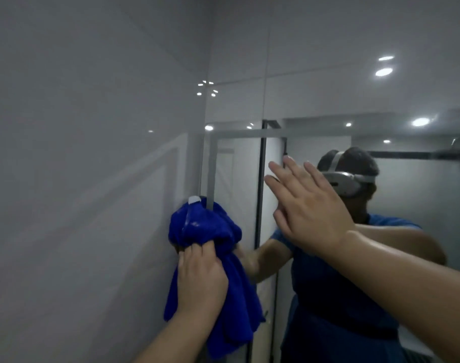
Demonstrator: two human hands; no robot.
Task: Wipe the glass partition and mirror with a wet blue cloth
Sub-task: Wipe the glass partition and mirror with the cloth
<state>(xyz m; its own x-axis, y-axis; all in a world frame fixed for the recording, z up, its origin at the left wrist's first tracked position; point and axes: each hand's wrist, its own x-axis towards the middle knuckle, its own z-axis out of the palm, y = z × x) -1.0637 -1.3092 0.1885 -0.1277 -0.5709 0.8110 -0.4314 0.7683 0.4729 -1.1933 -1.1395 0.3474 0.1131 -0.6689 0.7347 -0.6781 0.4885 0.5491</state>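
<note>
Blue cloth (205,226) over white hook (194,199), beside mirror (407,195).

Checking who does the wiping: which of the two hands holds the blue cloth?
The left hand grips the blue cloth bunched near the white hook; the right hand is open, fingers spread, empty.

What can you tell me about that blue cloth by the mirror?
The blue cloth is a deep royal blue and looks like soft, plush towelling. It is bunched at the top against the left wall beside the mirror's edge, where a small white hook shows just above it. The rest hangs down in loose folds. The left hand grips it in the middle, fingers pinching the fabric. The right hand is open and apart from it.
</note>
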